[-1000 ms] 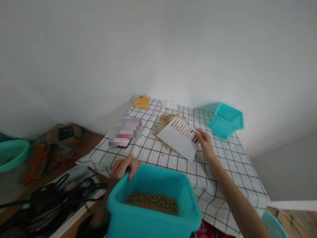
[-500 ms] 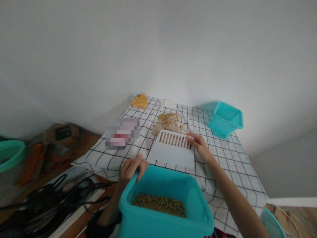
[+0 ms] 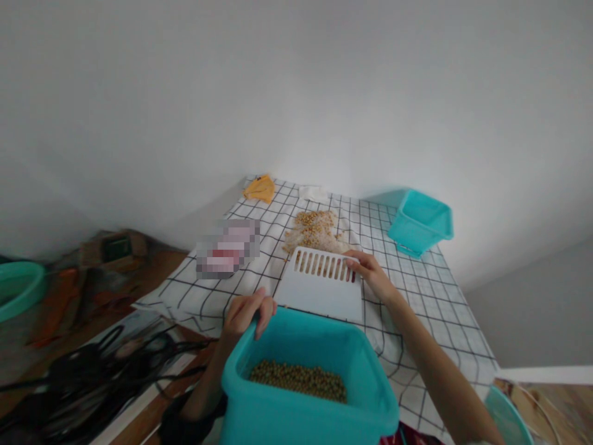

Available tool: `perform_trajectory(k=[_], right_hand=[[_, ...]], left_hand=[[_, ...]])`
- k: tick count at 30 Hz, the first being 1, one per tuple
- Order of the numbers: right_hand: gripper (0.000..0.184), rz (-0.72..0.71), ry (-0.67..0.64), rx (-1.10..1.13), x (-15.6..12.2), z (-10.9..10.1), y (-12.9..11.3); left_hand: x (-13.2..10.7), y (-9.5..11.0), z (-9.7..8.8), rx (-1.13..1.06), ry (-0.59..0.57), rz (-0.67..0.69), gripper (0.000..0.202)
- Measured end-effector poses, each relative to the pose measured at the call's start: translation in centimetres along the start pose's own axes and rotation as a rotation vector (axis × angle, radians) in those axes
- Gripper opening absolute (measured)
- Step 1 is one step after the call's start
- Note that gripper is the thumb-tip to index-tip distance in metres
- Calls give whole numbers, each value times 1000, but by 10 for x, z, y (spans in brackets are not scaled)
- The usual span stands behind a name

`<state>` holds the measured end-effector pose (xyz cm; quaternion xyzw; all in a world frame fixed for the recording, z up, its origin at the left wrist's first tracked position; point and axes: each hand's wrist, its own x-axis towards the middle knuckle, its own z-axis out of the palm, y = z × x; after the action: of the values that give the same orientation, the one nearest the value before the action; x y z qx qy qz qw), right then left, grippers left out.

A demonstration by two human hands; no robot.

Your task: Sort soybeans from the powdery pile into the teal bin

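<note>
My left hand is closed over the far left corner of a turquoise plastic tub just below me. A layer of small greenish-brown beans or seeds covers the tub's bottom. My right hand grips the far right corner of a flat white slotted plastic board. The board lies between the tub and a spread of pale yellow grains on the checked cloth. Its near edge is close to the tub's far rim; I cannot tell whether they touch.
A second turquoise tub stands tilted at the right. On the left of the checked cloth lies a blurred pink package. An orange-yellow bag and white tissue are at the back. Black cables lie lower left.
The white board has shifted slightly toward me and the tub, with my right hand on it. My left hand stays on the tub's corner.
</note>
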<state>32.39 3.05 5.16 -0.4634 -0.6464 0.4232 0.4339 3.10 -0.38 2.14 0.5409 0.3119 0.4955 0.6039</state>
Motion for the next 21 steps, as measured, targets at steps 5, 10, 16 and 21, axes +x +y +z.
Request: perform_trajectory(k=[5, 10, 16, 21], right_hand=[[38, 63, -41, 25, 1, -1, 3], [32, 64, -20, 81, 1, -3, 5], [27, 31, 216, 137, 3, -13, 12], [31, 1, 142, 13, 4, -12, 11]], left_hand=[[-1, -1, 1, 1, 7, 4, 66], [0, 0, 0, 4, -2, -8, 66], [-1, 0, 0, -15, -1, -7, 66], [-2, 1, 2, -62, 16, -7, 66]])
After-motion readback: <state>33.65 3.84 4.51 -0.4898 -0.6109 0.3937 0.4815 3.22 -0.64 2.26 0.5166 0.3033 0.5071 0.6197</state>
